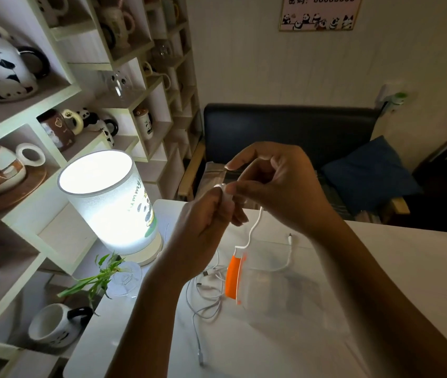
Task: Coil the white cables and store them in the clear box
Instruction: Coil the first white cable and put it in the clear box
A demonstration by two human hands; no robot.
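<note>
Above the white table, my left hand (206,227) grips a small coil of white cable (227,197). My right hand (277,184) pinches the same cable beside the coil. The cable's loose tail (255,227) hangs down onto the clear box (277,285), which stands on the table with an orange latch (232,276) on its left side. Another white cable (287,261) curves over the box's far edge. A tangle of loose white cables (206,290) lies on the table left of the box.
A lit lamp (113,205) stands at the table's far left corner, with a small plant in a glass (116,276) beside it. Shelves with panda mugs (53,132) fill the left. A dark sofa with a blue cushion (366,175) sits behind the table (380,268).
</note>
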